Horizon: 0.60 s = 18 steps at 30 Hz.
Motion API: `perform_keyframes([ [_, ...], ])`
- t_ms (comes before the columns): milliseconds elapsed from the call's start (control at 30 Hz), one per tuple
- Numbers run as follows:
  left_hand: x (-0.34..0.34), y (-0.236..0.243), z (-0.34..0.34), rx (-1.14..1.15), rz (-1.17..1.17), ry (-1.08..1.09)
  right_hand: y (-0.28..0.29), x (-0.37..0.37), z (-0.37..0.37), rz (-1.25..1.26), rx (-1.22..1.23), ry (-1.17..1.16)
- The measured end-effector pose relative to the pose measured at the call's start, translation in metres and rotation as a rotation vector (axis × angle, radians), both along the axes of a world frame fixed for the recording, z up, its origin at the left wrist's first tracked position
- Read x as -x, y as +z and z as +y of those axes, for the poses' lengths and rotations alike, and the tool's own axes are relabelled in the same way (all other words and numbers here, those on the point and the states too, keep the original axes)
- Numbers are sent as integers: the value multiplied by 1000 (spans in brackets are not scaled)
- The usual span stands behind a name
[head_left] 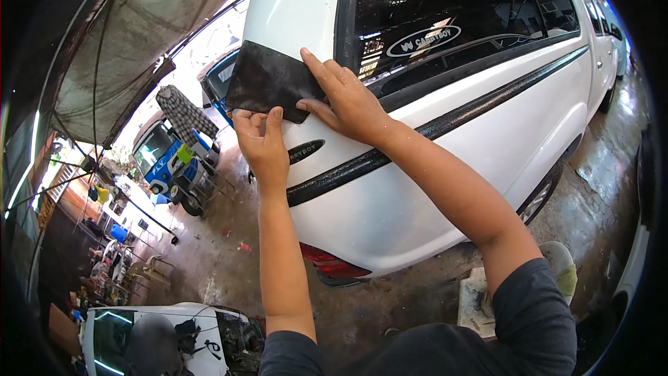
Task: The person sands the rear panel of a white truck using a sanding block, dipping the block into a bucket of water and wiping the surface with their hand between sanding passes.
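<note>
Dark film sheet (268,82), roughly rectangular w/ dusty smudges, lies flat against the rear corner of the white vehicle (431,167), just left of its tinted window (459,21) and above the black trim strip (431,129). Left hand (263,141) grips the sheet's lower edge, thumb & fingers pinched on it. Right hand (346,97) lies spread on the sheet's right edge, fingers flat, pressing it to the body panel; not clenched. Small dark oval badge (306,150) sits just below the hands. Red tail lamp (332,263) lower down. Wet concrete floor (223,251) beneath. Blue vehicle (167,157) parked well apart at left, another white car (160,338) at bottom left.
</note>
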<state>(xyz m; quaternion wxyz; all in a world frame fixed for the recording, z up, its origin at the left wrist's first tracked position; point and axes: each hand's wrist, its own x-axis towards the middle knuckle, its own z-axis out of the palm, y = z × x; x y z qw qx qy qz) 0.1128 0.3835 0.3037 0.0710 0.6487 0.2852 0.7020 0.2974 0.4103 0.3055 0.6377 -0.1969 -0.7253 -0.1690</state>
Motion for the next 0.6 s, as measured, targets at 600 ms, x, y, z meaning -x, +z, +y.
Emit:
perform_keyframes([
  [600, 3, -5, 0, -6, 6, 37, -1, -2, -1, -53, -50, -49],
])
